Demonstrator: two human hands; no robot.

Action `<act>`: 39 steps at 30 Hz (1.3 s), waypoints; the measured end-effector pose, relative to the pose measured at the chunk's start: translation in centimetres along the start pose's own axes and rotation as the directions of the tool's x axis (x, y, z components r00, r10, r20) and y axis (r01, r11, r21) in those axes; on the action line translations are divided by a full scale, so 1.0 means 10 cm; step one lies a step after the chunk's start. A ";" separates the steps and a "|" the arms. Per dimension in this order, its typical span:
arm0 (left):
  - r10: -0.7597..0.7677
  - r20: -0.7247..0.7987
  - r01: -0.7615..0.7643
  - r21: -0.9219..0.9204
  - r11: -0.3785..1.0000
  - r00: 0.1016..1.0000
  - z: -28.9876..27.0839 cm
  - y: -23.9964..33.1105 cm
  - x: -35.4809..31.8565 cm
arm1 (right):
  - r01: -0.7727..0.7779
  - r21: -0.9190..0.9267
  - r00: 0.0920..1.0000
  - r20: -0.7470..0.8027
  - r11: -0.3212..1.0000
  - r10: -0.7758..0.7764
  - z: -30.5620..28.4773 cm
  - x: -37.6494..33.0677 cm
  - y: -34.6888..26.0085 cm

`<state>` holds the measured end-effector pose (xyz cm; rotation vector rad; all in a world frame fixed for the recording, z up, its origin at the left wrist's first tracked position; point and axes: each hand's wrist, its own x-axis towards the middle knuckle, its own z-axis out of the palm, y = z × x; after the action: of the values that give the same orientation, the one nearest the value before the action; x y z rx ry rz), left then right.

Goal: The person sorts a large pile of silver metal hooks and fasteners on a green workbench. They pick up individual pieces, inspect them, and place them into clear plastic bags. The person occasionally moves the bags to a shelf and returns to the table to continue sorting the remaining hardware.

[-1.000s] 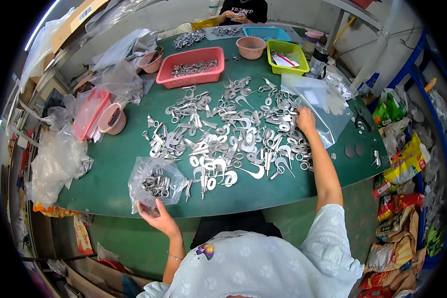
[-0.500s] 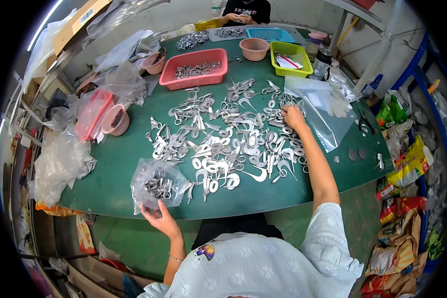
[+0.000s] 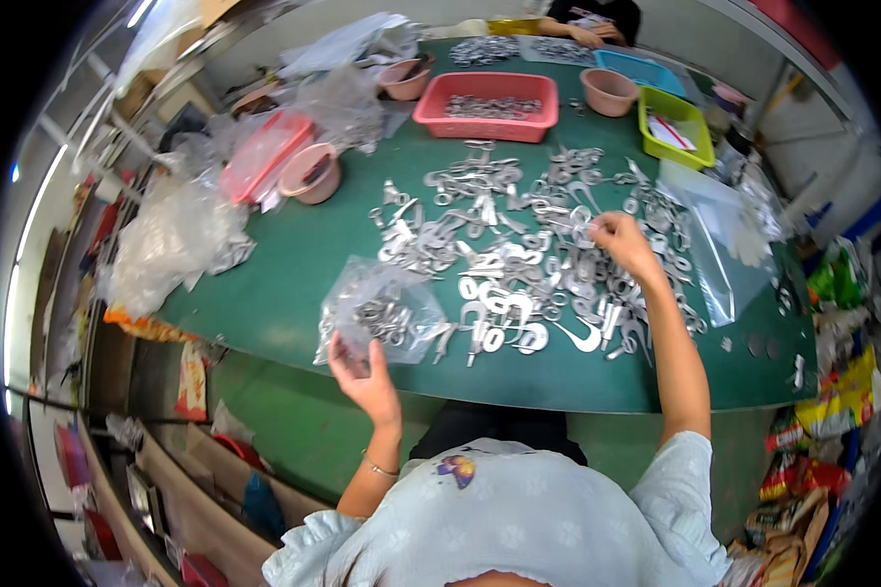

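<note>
My left hand [image 3: 362, 377] grips the near edge of a clear plastic bag [image 3: 382, 308] partly filled with small silver metal parts, at the front of the green table [image 3: 294, 274]. My right hand [image 3: 619, 240] reaches forward into a wide spread of shiny metal parts [image 3: 519, 254] in the middle of the table, fingers closed on one or more pieces; what it pinches is too small to tell. Several flat curved pieces lie between the two hands.
A red tray [image 3: 489, 103] of metal parts, pink bowls [image 3: 308, 174], a yellow-green bin [image 3: 677, 125] and a blue bin [image 3: 636, 68] stand at the back. Crumpled clear bags [image 3: 171, 235] pile on the left. An empty clear bag [image 3: 719, 245] lies right. Another person's hands [image 3: 587, 29] work far back.
My right hand has moved left and nearer across the spread of parts. My left hand stays on the bag at the front edge.
</note>
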<state>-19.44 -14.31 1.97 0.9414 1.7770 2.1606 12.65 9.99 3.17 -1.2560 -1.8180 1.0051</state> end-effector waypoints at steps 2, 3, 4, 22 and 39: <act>-0.062 0.003 0.061 -0.103 0.993 0.998 -0.01 0.04 0.01 | 0.011 0.092 0.964 0.264 0.996 -0.035 0.48 -0.13 -0.46; -0.085 0.006 0.085 -0.094 0.992 0.996 -0.02 0.08 0.01 | 0.023 0.101 0.920 0.388 0.995 -0.061 0.72 -0.17 -0.66; -0.061 0.029 0.064 -0.108 0.992 0.998 -0.02 0.13 0.01 | -0.010 0.155 0.869 0.490 0.988 -0.069 0.99 -0.21 -0.77; -0.108 0.091 0.121 -0.148 0.982 0.990 -0.06 0.10 0.05 | 0.063 0.129 0.995 0.070 0.990 -0.072 0.29 -0.98 -0.33; -0.105 0.094 0.114 -0.088 0.990 0.990 -0.02 0.08 -0.04 | -0.094 -0.126 0.923 -0.383 0.988 0.039 -0.79 -2.03 0.23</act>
<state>-19.10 -14.89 2.56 0.8821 1.6325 2.0803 26.29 -7.14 2.39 -1.4915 -1.5713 0.6178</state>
